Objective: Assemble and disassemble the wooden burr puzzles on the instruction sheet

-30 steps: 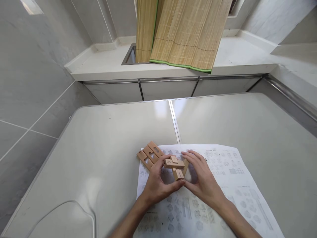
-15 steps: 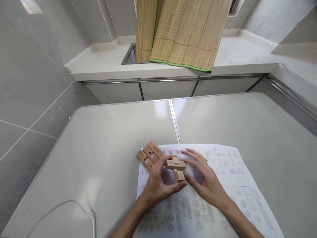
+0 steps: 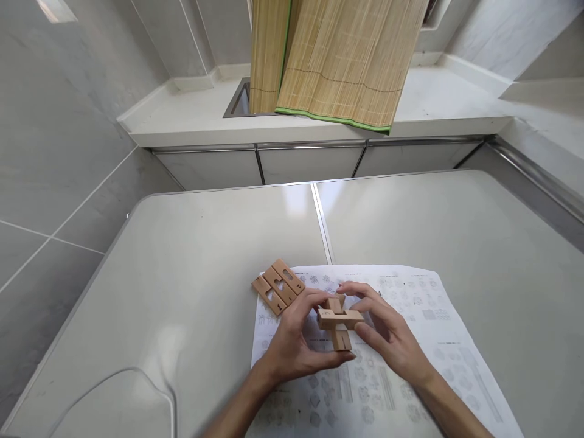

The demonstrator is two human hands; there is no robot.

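Note:
A cross-shaped wooden burr puzzle (image 3: 340, 319), made of interlocked notched sticks, is held above a printed sheet (image 3: 438, 340). My left hand (image 3: 298, 340) grips it from the left, with the thumb beneath its near end and the fingers behind it. My right hand (image 3: 387, 331) is at its right side, thumb and fingertips closed around the right end of the crosswise stick. Left of the puzzle lie several flat wooden pieces with cut-out slots and numbers (image 3: 278, 287), side by side on the sheet's upper left corner. The fingertips behind the puzzle are partly hidden.
The pale table (image 3: 205, 255) has a metal seam (image 3: 322, 219) down its middle. A white cable (image 3: 132, 370) curves over the near left. Beyond the table, bamboo mats (image 3: 347, 61) lean over a sink (image 3: 237, 103) in a white counter (image 3: 182, 126).
The puzzle has moved slightly right and nearer, and has turned a little in my left hand. My right hand's fingers have curled in onto its right end.

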